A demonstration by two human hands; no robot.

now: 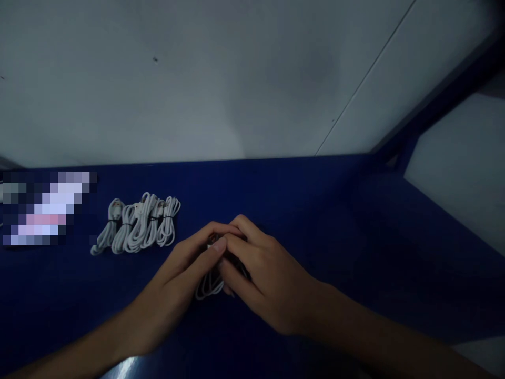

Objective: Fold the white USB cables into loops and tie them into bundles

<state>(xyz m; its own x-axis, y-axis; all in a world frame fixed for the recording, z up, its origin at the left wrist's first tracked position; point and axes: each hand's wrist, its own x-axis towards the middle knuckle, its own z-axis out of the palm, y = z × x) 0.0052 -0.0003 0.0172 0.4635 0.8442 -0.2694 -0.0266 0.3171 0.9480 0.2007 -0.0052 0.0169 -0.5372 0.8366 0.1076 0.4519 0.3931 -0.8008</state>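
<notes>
Both my hands meet over a coiled white cable (210,287) low at the middle of the blue table. My left hand (197,257) closes on the coil's upper end, thumb and fingers pinching near a plug. From the other side my right hand (265,263) is closed round the same coil, its fingertips touching those of the left. Loops of cable show below the fingers; the rest of the coil is hidden under them. To the left, several tied bundles of white cable (144,226) lie side by side in a row.
A pixelated, bright slanted object (55,208) lies at the left on the blue table (276,184). Behind the table stands a pale wall panel (197,95). A dark blue frame (410,134) and another pale panel (461,163) border the right side.
</notes>
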